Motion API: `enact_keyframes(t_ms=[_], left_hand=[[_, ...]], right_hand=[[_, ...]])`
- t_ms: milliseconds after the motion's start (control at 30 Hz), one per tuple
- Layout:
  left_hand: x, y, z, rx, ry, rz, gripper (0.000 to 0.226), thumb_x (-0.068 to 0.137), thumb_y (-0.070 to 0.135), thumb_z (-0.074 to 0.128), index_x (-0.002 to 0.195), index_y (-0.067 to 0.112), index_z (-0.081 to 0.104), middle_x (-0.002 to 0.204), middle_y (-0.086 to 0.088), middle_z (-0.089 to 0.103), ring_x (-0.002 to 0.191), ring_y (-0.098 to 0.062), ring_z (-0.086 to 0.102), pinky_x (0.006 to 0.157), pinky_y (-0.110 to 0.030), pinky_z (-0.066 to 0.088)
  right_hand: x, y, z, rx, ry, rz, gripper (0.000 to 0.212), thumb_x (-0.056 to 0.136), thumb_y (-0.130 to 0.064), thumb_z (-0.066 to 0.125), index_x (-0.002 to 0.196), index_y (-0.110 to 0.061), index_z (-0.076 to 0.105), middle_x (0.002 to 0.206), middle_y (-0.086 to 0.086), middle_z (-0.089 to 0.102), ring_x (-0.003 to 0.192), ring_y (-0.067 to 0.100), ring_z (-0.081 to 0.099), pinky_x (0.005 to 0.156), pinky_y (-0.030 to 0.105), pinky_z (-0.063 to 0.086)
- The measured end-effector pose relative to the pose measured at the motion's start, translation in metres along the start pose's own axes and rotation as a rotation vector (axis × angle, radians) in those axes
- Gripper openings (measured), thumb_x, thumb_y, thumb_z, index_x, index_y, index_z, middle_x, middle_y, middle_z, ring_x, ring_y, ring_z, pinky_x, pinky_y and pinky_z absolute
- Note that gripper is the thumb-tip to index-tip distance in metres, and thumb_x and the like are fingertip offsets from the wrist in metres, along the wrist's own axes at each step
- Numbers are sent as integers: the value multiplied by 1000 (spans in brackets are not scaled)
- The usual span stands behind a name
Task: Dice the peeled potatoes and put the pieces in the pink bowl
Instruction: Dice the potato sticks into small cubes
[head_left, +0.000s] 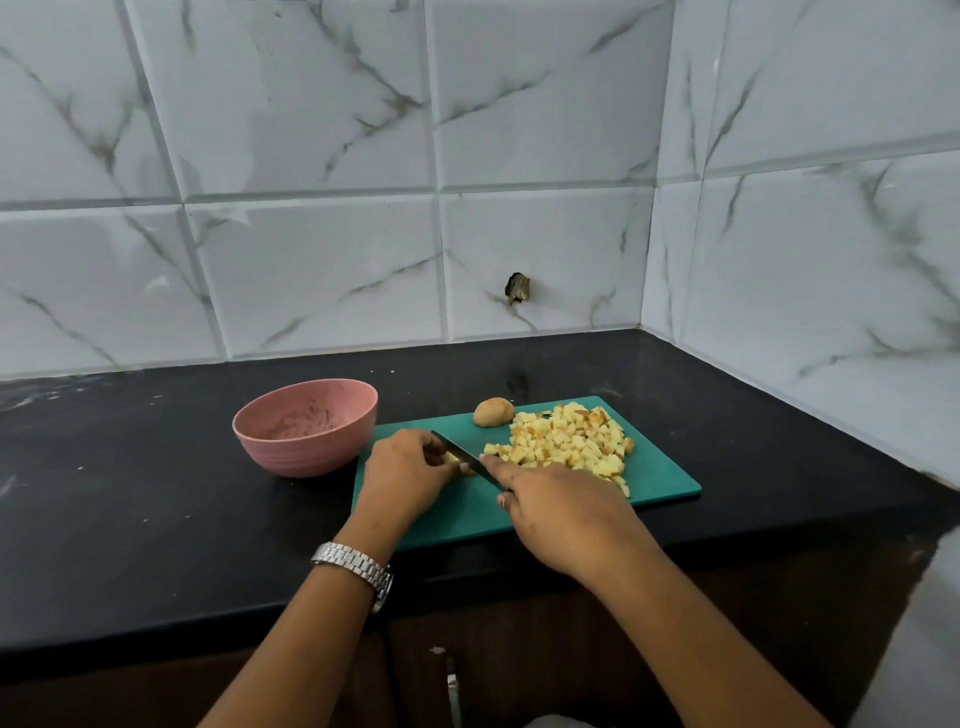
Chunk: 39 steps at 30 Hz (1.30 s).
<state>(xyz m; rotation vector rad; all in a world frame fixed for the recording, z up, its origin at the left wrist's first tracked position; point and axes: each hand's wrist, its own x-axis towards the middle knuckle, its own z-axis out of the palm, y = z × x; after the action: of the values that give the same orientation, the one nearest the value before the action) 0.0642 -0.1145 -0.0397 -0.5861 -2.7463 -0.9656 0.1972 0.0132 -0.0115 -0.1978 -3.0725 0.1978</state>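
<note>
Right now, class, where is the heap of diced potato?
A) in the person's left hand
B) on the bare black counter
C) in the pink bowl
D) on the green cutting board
D: the diced potato heap lies on the green cutting board, and the pink bowl beside it holds no dice.

Black countertop (779, 415); marbled white wall tiles (311, 130); dark hole (517, 287) in tile.

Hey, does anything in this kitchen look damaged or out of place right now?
Yes: the wall tile behind the cutting board has a dark, ragged hole low down, which looks like breakage. The pink bowl also has smeared residue inside.
</note>
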Motion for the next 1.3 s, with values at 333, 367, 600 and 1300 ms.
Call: enact_keyframes(t_ms=[333,367,600,1300], left_hand=[[-4,5,4,7,94,0,20,76,31,78,93,20,74,95,5,69,87,-8,59,79,-24,48],[-4,5,4,13,94,2,18,77,29,78,92,20,74,95,5,70,87,-8,59,80,-24,48],[-4,6,8,45,121,2,12,82,23,72,94,21,75,100,4,71,93,-10,61,79,-22,43],[13,3,-2,326,-116,134,49,93,9,44,134,35,51,141,0,49,129,-20,44,105,-34,38]], right_hand=[[12,3,-2,3,-99,-10,50,108,-34,28,154,-47,12,129,7,55,99,21,55,76,35,46],[14,-1,0,6,-102,5,51,108,-32,29,154,-46,11,129,7,55,101,22,56,78,37,47],[26,-27,4,-5,-182,107,76,100,-8,41,156,-42,3,141,11,48,122,30,52,83,38,44],[-34,22,-7,328,-55,90,51,107,-38,29,154,-46,11,125,2,55,91,13,57,81,35,52]])
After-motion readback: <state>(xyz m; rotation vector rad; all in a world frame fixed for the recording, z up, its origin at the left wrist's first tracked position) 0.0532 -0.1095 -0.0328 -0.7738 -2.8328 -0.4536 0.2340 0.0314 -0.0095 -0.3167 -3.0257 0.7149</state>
